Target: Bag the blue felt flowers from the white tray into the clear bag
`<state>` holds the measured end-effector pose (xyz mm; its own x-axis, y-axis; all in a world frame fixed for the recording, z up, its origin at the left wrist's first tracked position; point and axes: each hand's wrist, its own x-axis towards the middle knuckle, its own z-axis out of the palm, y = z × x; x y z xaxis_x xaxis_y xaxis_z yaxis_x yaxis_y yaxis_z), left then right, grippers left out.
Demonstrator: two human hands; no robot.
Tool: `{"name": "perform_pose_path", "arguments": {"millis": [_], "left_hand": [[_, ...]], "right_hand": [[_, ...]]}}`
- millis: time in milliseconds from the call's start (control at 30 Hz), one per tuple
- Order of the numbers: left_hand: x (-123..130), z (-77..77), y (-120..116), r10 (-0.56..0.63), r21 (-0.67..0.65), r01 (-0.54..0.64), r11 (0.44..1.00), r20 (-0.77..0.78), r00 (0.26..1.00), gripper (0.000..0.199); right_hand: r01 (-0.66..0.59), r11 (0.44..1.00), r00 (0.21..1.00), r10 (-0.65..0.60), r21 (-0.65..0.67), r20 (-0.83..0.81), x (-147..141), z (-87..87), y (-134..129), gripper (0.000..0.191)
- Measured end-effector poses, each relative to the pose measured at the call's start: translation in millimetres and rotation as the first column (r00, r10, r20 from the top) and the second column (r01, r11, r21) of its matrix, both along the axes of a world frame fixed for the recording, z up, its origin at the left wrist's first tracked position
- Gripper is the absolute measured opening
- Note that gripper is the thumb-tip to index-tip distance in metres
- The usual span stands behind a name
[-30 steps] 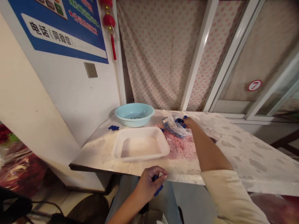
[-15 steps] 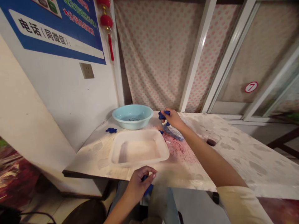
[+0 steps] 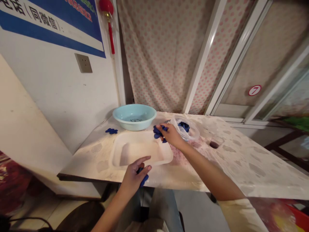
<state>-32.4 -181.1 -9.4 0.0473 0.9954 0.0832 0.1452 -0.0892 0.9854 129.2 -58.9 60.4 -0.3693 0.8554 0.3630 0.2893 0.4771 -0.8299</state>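
Observation:
My right hand pinches a dark blue, lobed piece over the back right corner of a white rectangular tray. My left hand is at the tray's front edge, its fingers curled round another blue piece, with thumb and index finger apart. A third blue piece lies flat on the table, left of the tray. Behind the tray stands a light blue basin. Right of my right hand, a clear plastic bag holds more dark blue material.
A clear cup with dark liquid stands on the patterned table, right of the bag. Reddish stains mark the tabletop near my right forearm. A white wall with a socket rises at the left, and a dotted curtain hangs behind.
My right hand has moved left with its blue piece, from beside the tray to over its corner, uncovering the bag. My left hand has moved up and left to the tray's front edge.

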Motion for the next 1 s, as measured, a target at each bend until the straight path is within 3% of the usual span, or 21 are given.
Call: {"name": "perform_pose_path", "arguments": {"millis": [167, 400, 500, 567, 633, 733, 833, 933, 1000], "left_hand": [[-6, 27.4, 14, 0.052, 0.024, -0.053, 0.998, 0.059, 0.997, 0.046], [-17, 27.4, 30, 0.063, -0.005, -0.063, 0.998, 0.08, 0.995, 0.041], [-30, 34.9, 40, -0.046, -0.005, 0.046, 0.999, -0.024, 0.999, 0.04], [-43, 39.9, 43, -0.122, 0.0, 0.125, 0.992, -0.214, 0.969, 0.041], [-54, 40.4, 40, -0.158, -0.04, 0.159, 0.986, -0.489, 0.858, 0.046], [-62, 32.6, 34, -0.206, -0.098, 0.224, 0.97, -0.821, 0.532, 0.047], [-57, 23.8, 32, -0.208, -0.096, 0.379, 0.92, -0.941, 0.267, 0.023], [-49, 18.8, 34, -0.196, -0.073, 0.504, 0.861, -0.961, 0.196, 0.026], [-45, 15.5, 35, -0.21, -0.021, 0.577, 0.817, -0.941, 0.264, 0.025]], "right_hand": [[-0.163, 0.984, 0.982, 0.156, 0.068, 0.107, -33, -18.4, -31, 0.039], [-0.168, 0.969, 0.98, 0.145, 0.18, 0.135, -47, -21.3, -35, 0.042], [-0.152, 0.972, 0.986, 0.136, 0.177, 0.095, -49, -21.8, -25, 0.043], [-0.107, 0.987, 0.994, 0.102, 0.123, 0.047, -47, -24.2, -15, 0.043], [-0.061, 0.998, 0.998, 0.061, -0.01, -0.008, -42, -27.9, -4, 0.043], [-0.029, 0.976, 0.998, 0.015, -0.216, -0.066, -34, -34.1, 11, 0.041], [-0.018, 0.967, 0.998, 0.002, -0.256, -0.062, -29, -38.5, 20, 0.04], [-0.041, 0.965, 0.999, 0.035, -0.261, -0.029, -23, -39.8, 23, 0.037], [-0.065, 0.964, 0.998, 0.067, -0.258, -0.002, -17, -38.4, 23, 0.035]]}}
